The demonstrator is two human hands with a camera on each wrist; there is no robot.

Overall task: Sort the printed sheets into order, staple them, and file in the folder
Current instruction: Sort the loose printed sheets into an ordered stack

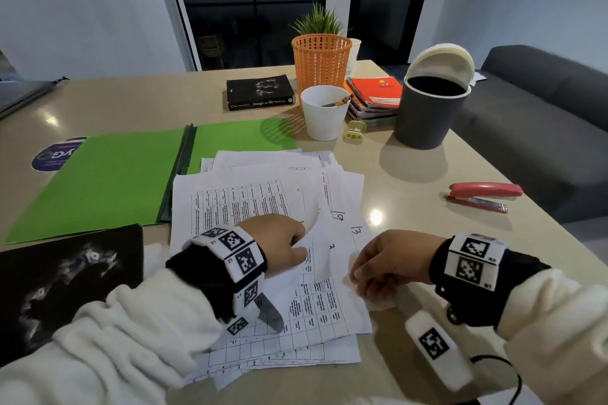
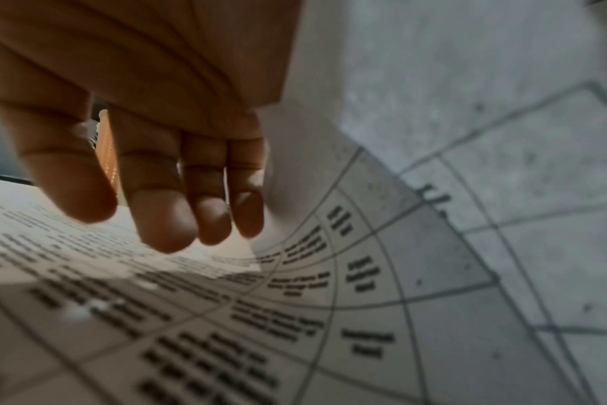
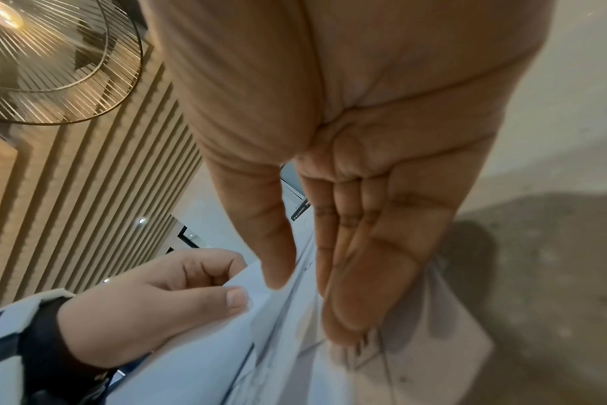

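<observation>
A loose pile of printed sheets (image 1: 263,200) with tables and handwritten page numbers lies in front of me. My left hand (image 1: 283,240) pinches one sheet (image 1: 329,240) and curls its edge up; in the left wrist view the fingers (image 2: 163,219) are beneath that sheet (image 2: 434,82), and in the right wrist view the left thumb (image 3: 238,298) lies on top of it. My right hand (image 1: 385,260) has straight fingers (image 3: 364,246) whose tips touch the pile's right edge. An open green folder (image 1: 115,181) lies to the left. A red stapler (image 1: 483,196) sits to the right.
Behind the pile stand a white cup of pencils (image 1: 324,112), an orange basket (image 1: 320,62), a grey lidded bin (image 1: 427,108), spiral notebooks (image 1: 375,95), a black book (image 1: 260,92) and a yellow sharpener (image 1: 355,131). A dark printed cover (image 1: 65,279) lies near left.
</observation>
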